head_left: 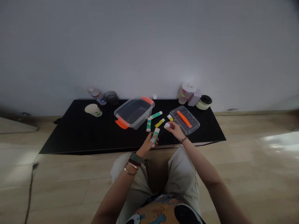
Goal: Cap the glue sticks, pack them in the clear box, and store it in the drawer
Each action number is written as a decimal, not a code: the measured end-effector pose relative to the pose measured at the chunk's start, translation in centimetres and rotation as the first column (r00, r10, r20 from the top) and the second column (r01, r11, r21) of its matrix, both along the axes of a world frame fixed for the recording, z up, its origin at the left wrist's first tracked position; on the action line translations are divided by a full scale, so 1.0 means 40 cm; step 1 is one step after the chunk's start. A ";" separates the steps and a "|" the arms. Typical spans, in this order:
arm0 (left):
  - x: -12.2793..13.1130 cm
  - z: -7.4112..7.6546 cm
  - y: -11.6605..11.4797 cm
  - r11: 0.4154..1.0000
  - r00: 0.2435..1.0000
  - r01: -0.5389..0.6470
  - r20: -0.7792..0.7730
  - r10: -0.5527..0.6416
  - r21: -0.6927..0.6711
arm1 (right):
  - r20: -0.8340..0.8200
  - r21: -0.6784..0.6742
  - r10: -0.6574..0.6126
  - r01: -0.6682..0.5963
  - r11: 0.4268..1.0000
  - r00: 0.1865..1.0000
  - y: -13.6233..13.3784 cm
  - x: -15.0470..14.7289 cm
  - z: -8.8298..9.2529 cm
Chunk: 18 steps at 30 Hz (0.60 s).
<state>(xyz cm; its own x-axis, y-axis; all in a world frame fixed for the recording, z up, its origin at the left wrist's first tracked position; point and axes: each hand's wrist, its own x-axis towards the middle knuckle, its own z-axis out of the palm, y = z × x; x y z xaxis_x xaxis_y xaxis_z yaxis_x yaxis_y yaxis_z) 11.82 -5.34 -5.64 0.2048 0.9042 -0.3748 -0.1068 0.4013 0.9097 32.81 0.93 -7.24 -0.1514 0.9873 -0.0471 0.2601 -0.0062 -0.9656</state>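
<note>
My left hand (149, 143) is closed round a green glue stick (155, 135) with its white end pointing up. My right hand (174, 128) pinches a small white cap (167, 125) just right of that stick. Both hands hover over the front edge of a low black table (81, 133). Two more green glue sticks (149, 124) (156, 115) and a yellow one (159, 123) lie on the table beyond my hands. Another yellow stick (170, 117) lies by my right fingers.
A clear plastic box with orange clips (134, 112) stands left of the sticks; its clear lid with an orange handle (185, 119) lies to the right. A paper cup (93, 109), bottle (97, 95), dark cup (111, 97), tissue roll (187, 91) and tape roll (204, 102) line the wall.
</note>
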 end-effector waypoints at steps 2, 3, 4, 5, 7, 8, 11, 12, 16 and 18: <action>0.001 0.015 -0.005 0.999 0.999 0.030 0.010 -0.030 0.045 | -0.305 -0.110 0.018 -0.054 0.993 0.952 -0.024 -0.032 0.024; 0.002 0.023 -0.009 0.997 0.999 0.047 0.016 -0.048 0.059 | -0.387 -0.131 0.024 -0.081 0.988 0.922 -0.035 -0.046 0.037; 0.002 0.030 -0.013 0.996 0.998 0.064 0.021 -0.065 0.068 | -0.425 -0.135 0.034 -0.101 0.986 0.905 -0.045 -0.057 0.051; 0.003 0.036 -0.017 0.994 0.997 0.076 0.024 -0.078 0.075 | -0.427 -0.128 0.048 -0.113 0.985 0.903 -0.053 -0.064 0.065; 0.003 0.047 -0.025 0.993 0.995 0.089 0.034 -0.092 0.083 | -0.374 -0.097 0.085 -0.130 0.987 0.924 -0.062 -0.072 0.090; 0.003 0.051 -0.029 0.992 0.995 0.092 0.040 -0.096 0.083 | -0.337 -0.078 0.101 -0.135 0.988 0.936 -0.064 -0.073 0.101; -0.001 0.065 -0.036 0.991 0.992 0.108 0.058 -0.113 0.082 | -0.258 -0.022 0.152 -0.163 0.986 0.954 -0.066 -0.069 0.123; -0.004 0.071 -0.037 0.989 0.990 0.125 0.059 -0.130 0.085 | -0.239 -0.005 0.180 -0.186 0.982 0.954 -0.066 -0.066 0.129; -0.017 0.102 -0.040 0.972 0.975 0.208 0.059 -0.215 0.107 | -0.136 0.047 0.302 -0.299 0.953 0.944 -0.074 -0.052 0.156; -0.021 0.116 -0.042 0.967 0.966 0.237 0.080 -0.245 0.097 | -0.050 0.083 0.335 -0.331 0.940 0.941 -0.077 -0.043 0.180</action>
<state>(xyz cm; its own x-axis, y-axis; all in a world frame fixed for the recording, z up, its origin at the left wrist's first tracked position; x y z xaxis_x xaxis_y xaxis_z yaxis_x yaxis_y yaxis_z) 10.99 -7.00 -0.99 0.4499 0.8519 -0.2681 -0.0996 0.3462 0.9329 31.10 -2.15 -0.05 -0.4726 0.8803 0.0422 0.1748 0.1406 -0.9745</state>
